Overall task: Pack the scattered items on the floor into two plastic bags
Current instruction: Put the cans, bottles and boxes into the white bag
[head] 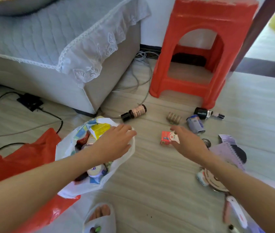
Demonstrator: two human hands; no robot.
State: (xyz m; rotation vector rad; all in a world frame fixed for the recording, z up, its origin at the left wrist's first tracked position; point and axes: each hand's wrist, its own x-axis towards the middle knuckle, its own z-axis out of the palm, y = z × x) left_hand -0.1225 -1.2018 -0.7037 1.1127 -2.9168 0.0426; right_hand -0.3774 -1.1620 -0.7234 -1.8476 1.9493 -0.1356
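A white plastic bag (125, 155) lies open on the floor, holding a yellow box (99, 130) and several other items. My left hand (115, 140) hovers over its mouth, fingers relaxed and empty. My right hand (187, 140) reaches over a small red carton (165, 140), fingers spread, not gripping it. A red plastic bag (24, 158) lies to the left. Scattered beyond: a brown bottle (134, 112), a tan ridged item (173, 118), a blue-grey tube (195, 126), a black bottle (200, 113). A purple notebook (226, 150) lies under my right forearm.
A red plastic stool (200, 52) stands at the back right. A bed corner with lace cover (76, 64) fills the left. Cables (52, 115) and a black adapter (30, 101) run across the floor. My slippered foot (99, 217) is at the bottom.
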